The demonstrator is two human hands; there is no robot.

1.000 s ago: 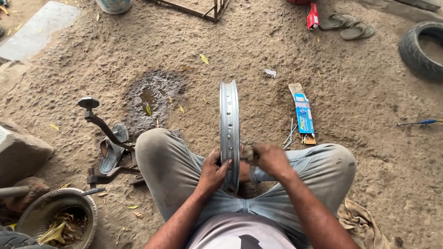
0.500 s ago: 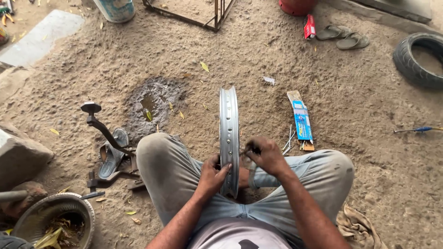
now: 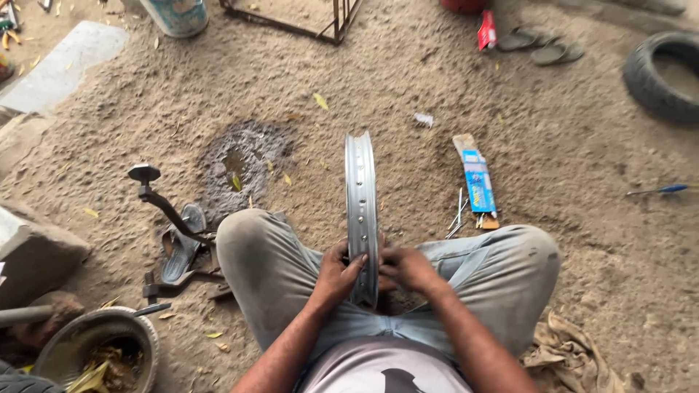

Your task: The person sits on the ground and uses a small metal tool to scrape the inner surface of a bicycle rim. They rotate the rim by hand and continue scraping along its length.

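Hands, left [image 3: 336,275] and right [image 3: 408,268], fingers gripping upright ribbed metal wheel rim [image 3: 361,196], seemingly drilled, sandy ground [image 3: 408,80]

Sandy ground [image 3: 408,80] bears a tyre [image 3: 659,76], sandals [image 3: 542,45], blue packet [image 3: 477,178], rag [image 3: 571,353].

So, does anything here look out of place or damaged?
Nothing seems damaged. Both hands, left hand and right hand, grip the upright metal rim. Only loose spokes lie scattered by the blue packet on the sandy ground.
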